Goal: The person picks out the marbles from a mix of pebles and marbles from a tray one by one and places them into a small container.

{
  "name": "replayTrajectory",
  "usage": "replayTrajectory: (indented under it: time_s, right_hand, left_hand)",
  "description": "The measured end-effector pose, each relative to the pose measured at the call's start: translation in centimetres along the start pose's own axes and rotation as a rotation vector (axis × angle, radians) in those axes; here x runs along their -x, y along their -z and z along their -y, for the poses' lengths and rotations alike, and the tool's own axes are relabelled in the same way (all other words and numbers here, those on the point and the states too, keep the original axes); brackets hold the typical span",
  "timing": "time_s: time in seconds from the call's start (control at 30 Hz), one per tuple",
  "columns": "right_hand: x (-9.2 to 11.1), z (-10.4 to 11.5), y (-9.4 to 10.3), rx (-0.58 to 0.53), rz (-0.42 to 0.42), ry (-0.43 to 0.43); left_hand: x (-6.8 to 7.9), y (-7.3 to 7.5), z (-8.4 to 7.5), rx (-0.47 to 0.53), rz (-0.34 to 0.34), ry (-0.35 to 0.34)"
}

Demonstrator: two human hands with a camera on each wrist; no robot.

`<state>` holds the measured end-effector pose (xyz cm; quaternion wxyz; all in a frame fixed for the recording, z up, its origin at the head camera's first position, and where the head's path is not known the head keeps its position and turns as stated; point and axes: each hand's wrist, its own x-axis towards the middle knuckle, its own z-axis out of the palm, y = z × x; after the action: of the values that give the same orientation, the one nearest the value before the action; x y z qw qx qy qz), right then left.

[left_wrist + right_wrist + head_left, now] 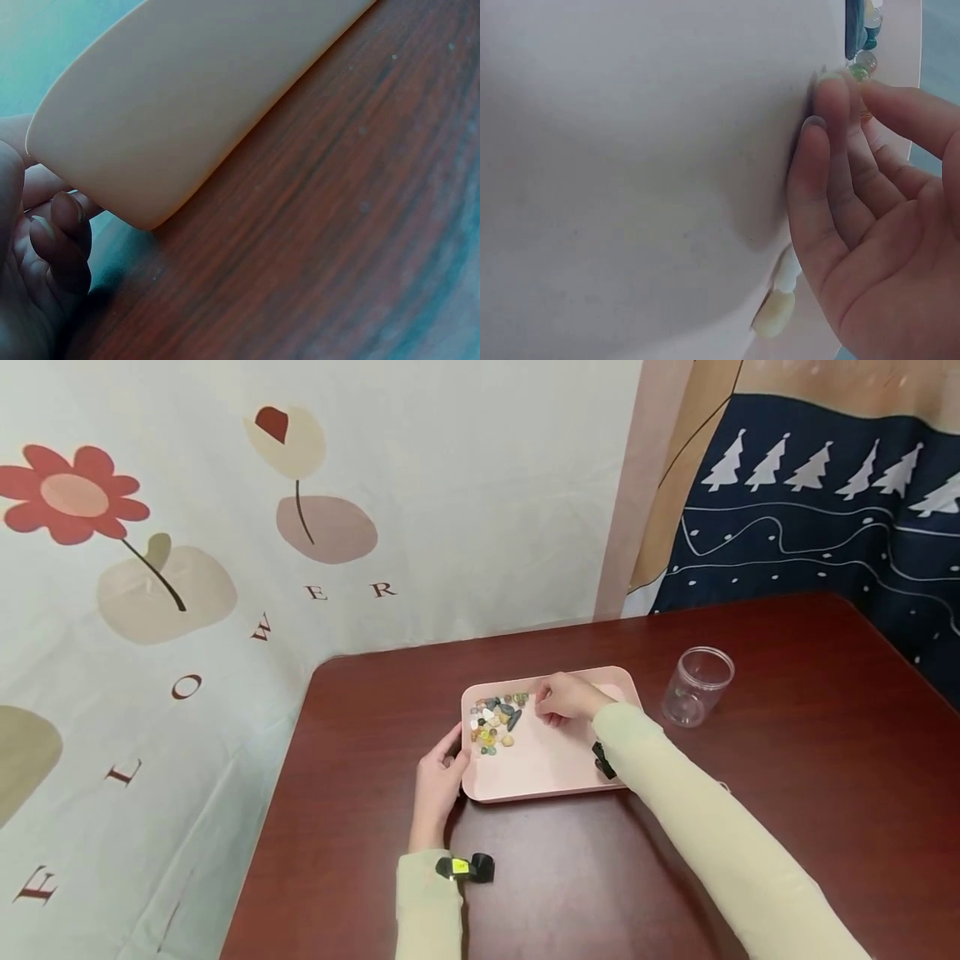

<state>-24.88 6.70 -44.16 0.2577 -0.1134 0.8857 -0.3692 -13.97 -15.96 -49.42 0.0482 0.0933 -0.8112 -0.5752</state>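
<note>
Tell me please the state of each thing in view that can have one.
Tray: face up, partly filled.
Stones: loose, mostly grouped at the tray's left end.
Jar: upright, uncovered, contents unclear.
Left hand: touching the tray.
Right hand: over the tray, grip unclear.

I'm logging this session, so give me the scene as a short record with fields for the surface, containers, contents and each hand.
Surface: dark red-brown wood-grain table
Tray: pale pink rectangular tray with rounded corners
Contents: small multicoloured pebbles and beads, mostly clustered at the tray's left end
Left hand: holds the tray's left end
Right hand: over the tray, close to green glassy beads; whether it pinches one is unclear
Jar: clear colourless cylindrical jar, upright, right of the tray, not touching it
</note>
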Motion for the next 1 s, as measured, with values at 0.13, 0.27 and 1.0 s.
replayTrajectory:
  time_s: [0.13,0.27,1.0]
  right_hand:
    - [0.3,0.1,0.2,0.002,-0.02,-0.004]
    - [0.8,0.3,0.6,-0.003,-0.059,0.028]
    - [6.7,0.2,2.2,-0.216,-0.218,0.21]
  left_hand:
    - [0.0,-0.1,0.0,0.011,0.002,-0.004]
    - [0.2,0.1,-0.4,0.021,0.01,-0.005]
    - [0.3,0.1,0.2,0.024,0.003,-0.035]
